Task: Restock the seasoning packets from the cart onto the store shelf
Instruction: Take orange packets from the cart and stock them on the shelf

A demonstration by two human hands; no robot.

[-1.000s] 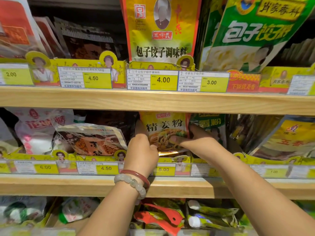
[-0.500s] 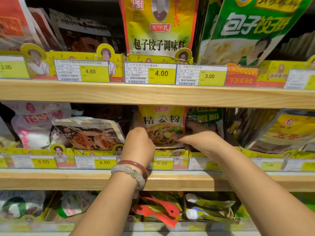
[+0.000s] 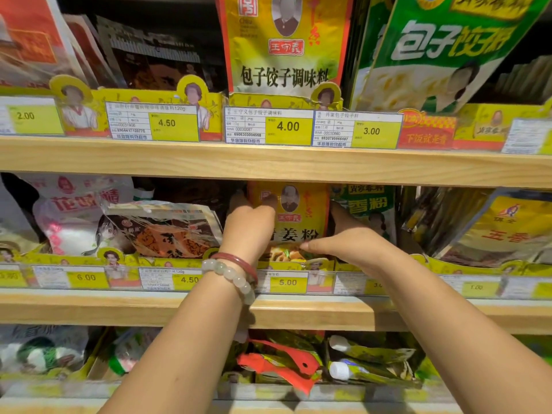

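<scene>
A: Fingers of the left hand curl over the top corner of the ginger powder packet, gripping it; the right hand lies along the packet's right side, thumb across its front, though its far fingers are hidden behind, so I can't tell how tightly they close

B: And the packet sits where?

A: Upright in the yellow display tray, directly above the 5.00 price tag, just left of the green packet

B: How to finish this well?

A: My judgement: press it down and back until its bottom edge seats behind the tray's front lip, label facing out, square with the tag; let go one hand at a time so it doesn't flop forward

B: Surroundings?

A: A flattened brown packet lies left of the tag's slot. The wooden shelf carries the tags; another wooden board runs close above, leaving little headroom, and more packets fill the tier below
</scene>
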